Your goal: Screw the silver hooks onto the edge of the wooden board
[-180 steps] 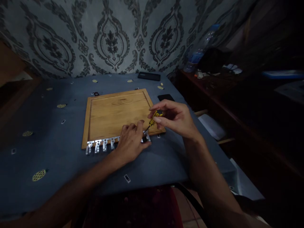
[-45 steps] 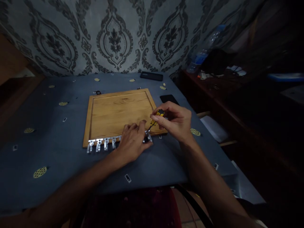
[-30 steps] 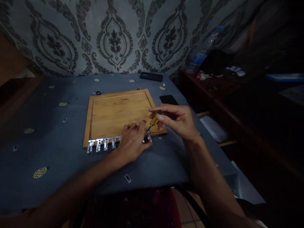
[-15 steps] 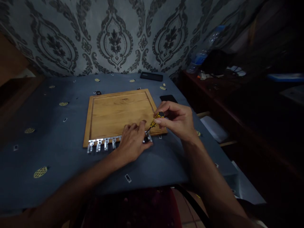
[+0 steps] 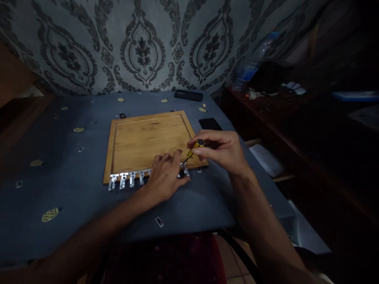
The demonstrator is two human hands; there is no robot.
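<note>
A wooden board [image 5: 151, 136] with a raised border lies flat on the cloth. Along its near edge runs a metal hook rail [image 5: 123, 177] with several silver hooks. My left hand [image 5: 163, 177] grips the rail toward its right part, fingers over the board's edge and thumb in front, hiding some hooks. Between the thumb and fingers of my right hand [image 5: 220, 152] is a small yellow-and-black screwdriver [image 5: 194, 150]. It slants down to the left, its tip at the rail's right end; the screw itself is too small to make out. A dark piece [image 5: 181, 173] shows beside my left thumb.
Two dark phone-like objects, one at the back [image 5: 188, 95] and one right of the board [image 5: 209, 124], lie on the blue tablecloth [image 5: 97, 221]. To the right, a reddish-brown desk [image 5: 245, 103] holds a plastic bottle [image 5: 248, 73]. A patterned wall [image 5: 177, 23] stands behind.
My right hand's fingers have shifted slightly on the screwdriver handle, the index finger now stretched a little further left. My left hand and the board stay in place.
</note>
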